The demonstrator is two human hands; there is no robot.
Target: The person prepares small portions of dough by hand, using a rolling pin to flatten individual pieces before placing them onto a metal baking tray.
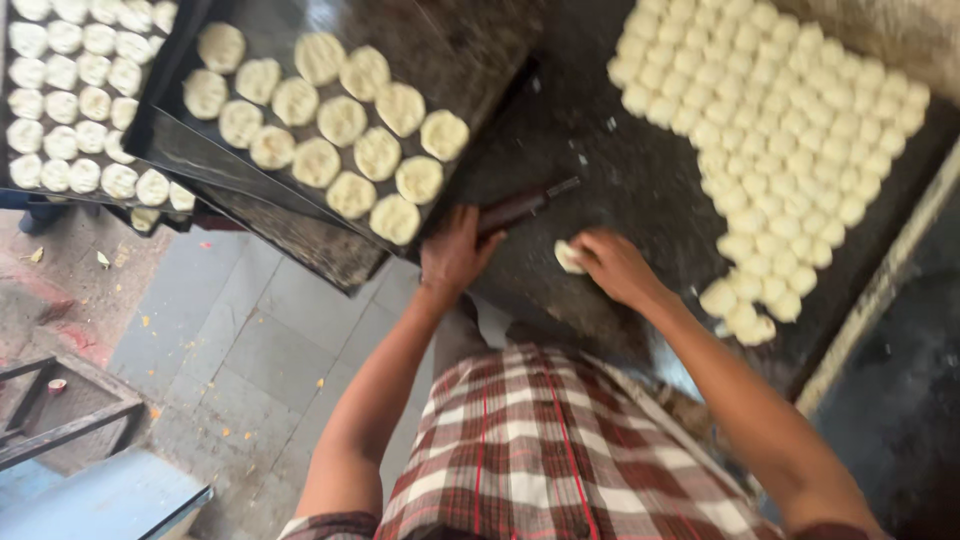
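Observation:
My left hand (455, 252) grips the handle of a dark knife (525, 205) that lies on the black work table (600, 170). My right hand (615, 265) presses a pale piece of dough (568, 257) flat against the table. A large block of small square dough pieces (780, 130) lies in rows to the right of that hand. To the left of my left hand, a black baking tray (450, 50) holds several flattened round dough discs (345, 120).
A second tray (8, 120) with small dough rounds sits at the far left. More dark trays (300, 240) are stacked under the near one. Below are a grey tiled floor (250, 340), a metal frame (60, 420) and a blue surface (100, 500).

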